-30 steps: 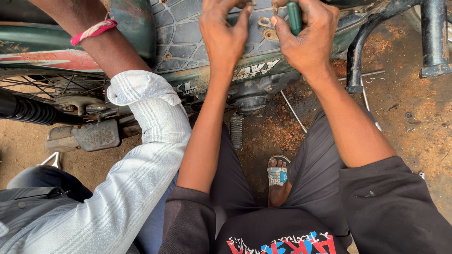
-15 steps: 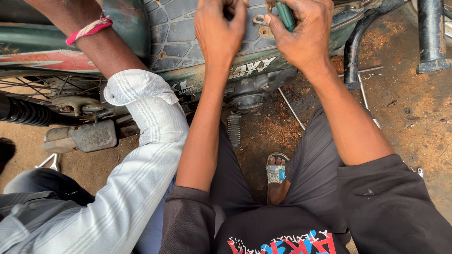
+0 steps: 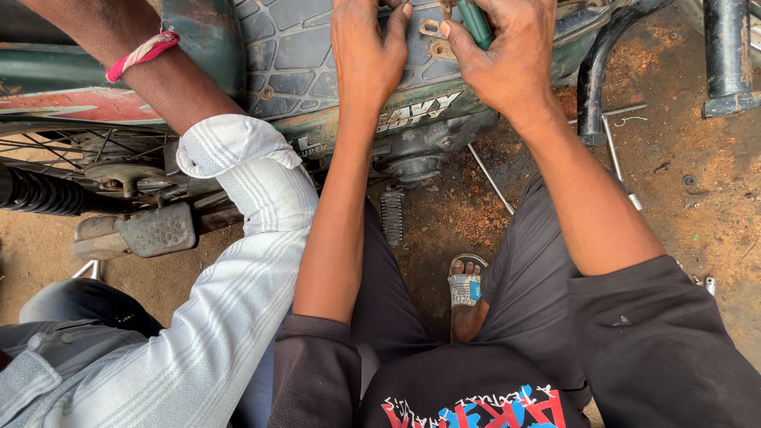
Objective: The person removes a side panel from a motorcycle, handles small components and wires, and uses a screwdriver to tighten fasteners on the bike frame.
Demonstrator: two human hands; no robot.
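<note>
In the head view my left hand [image 3: 366, 55] presses flat on the patterned rubber footboard [image 3: 293, 47] of a green moped, fingers spread near a small metal bracket [image 3: 432, 32]. My right hand [image 3: 507, 55] is closed around the green handle of a tool [image 3: 476, 20], whose tip is hidden at the top edge. Both forearms reach forward from dark sleeves.
Another person's arm [image 3: 158, 71] in a rolled white striped sleeve, with a pink wristband, reaches in from the left. Below lie a footrest [image 3: 147, 231], a spring [image 3: 392, 215], my sandalled foot [image 3: 466, 289], thin metal rods [image 3: 618, 158] and a black frame tube [image 3: 590, 87] on rusty dirt.
The view has shifted slightly; my hands stay on the footboard, the right one still gripping the green tool, with fingers of the left hand a little more spread.
</note>
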